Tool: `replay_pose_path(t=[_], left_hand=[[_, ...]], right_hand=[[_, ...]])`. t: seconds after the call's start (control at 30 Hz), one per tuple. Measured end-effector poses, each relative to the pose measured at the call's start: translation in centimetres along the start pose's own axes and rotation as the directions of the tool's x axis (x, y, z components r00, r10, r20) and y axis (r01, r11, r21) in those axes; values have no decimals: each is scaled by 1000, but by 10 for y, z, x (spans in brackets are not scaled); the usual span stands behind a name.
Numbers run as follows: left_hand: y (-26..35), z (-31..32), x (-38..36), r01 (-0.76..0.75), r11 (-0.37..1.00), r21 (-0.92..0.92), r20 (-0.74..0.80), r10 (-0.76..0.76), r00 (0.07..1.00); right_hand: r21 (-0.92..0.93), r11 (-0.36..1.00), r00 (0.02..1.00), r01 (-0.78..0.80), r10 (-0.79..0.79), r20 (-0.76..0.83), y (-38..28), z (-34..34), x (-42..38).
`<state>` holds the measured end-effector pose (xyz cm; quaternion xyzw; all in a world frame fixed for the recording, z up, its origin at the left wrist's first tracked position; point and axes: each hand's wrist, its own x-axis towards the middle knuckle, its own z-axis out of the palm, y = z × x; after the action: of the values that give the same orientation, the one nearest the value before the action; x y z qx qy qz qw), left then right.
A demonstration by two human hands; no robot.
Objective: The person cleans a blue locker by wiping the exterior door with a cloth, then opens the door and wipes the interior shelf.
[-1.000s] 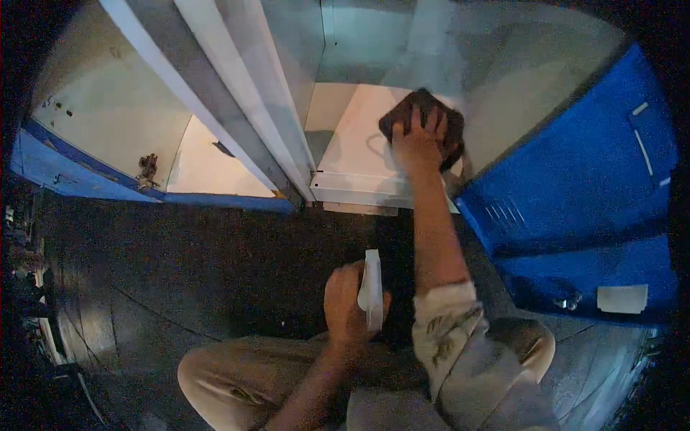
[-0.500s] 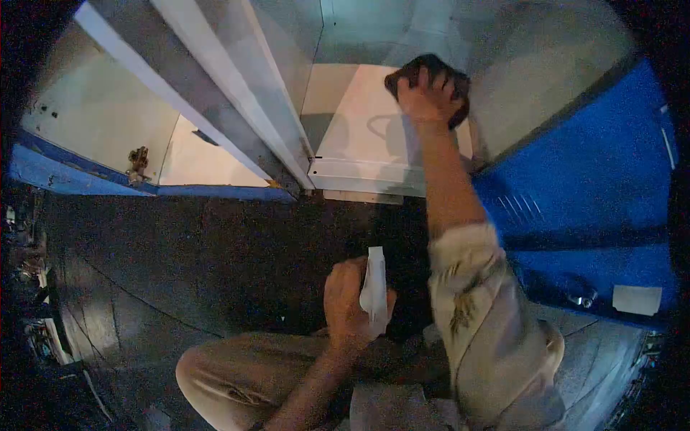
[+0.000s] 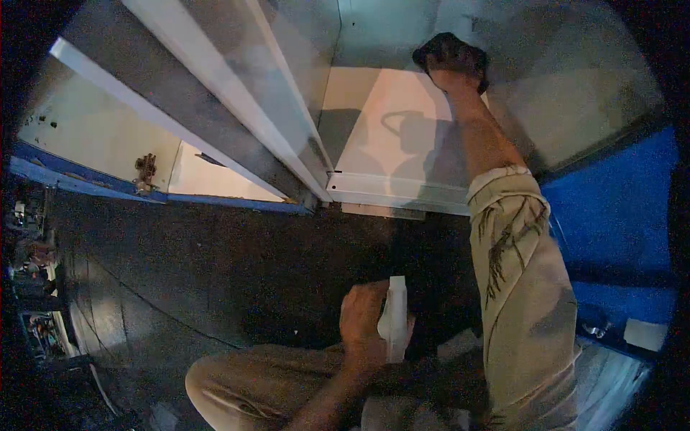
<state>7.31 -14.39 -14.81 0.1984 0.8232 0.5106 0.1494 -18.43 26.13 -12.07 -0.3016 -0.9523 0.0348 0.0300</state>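
Note:
Inside the cabinet (image 3: 374, 93), my right hand (image 3: 453, 68) is closed over a dark cloth (image 3: 474, 61) and presses it near the back wall, above the pale cabinet floor. Whether the cloth touches the wall or the floor's back edge is hard to tell. Low in front of my lap, my left hand (image 3: 361, 316) is wrapped around a white spray bottle (image 3: 395, 309), seen from above with its narrow end pointing at the cabinet. The bottle's lower part is hidden. Shadows fall across the lit cabinet floor.
White upright panels (image 3: 215, 86) divide the cabinet on the left. A rusty latch (image 3: 146, 171) sits on the left compartment. An open blue door (image 3: 618, 208) stands at the right. Dark floor (image 3: 251, 266) lies before my crossed legs; cluttered items (image 3: 39, 287) line the far left.
My right hand has moved up and slightly right with the cloth, deeper into the cabinet. My left hand and the bottle appear a little lower and farther right as the view shifts.

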Motion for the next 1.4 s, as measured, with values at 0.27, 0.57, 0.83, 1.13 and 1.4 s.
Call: replay_pose_path(t=[0.27, 0.57, 0.83, 1.13, 1.4], left_hand=[[9, 2, 4, 268, 840, -472, 32, -288, 957], [20, -11, 9, -245, 966, 83, -52, 250, 967], [16, -5, 5, -105, 994, 14, -23, 106, 994], [5, 3, 3, 138, 967, -213, -4, -142, 990], [18, -8, 10, -264, 948, 178, -51, 277, 960]], right_hand=[[24, 970, 967, -242, 243, -79, -42, 9, -106], [115, 955, 945, -274, 289, -155, -78, 12, -239], [124, 988, 982, -87, 106, -157, -67, 18, -135], [-10, 995, 983, -103, 100, -153, -67, 25, -18], [39, 999, 977, -17, 25, -213, -56, 32, -15]])
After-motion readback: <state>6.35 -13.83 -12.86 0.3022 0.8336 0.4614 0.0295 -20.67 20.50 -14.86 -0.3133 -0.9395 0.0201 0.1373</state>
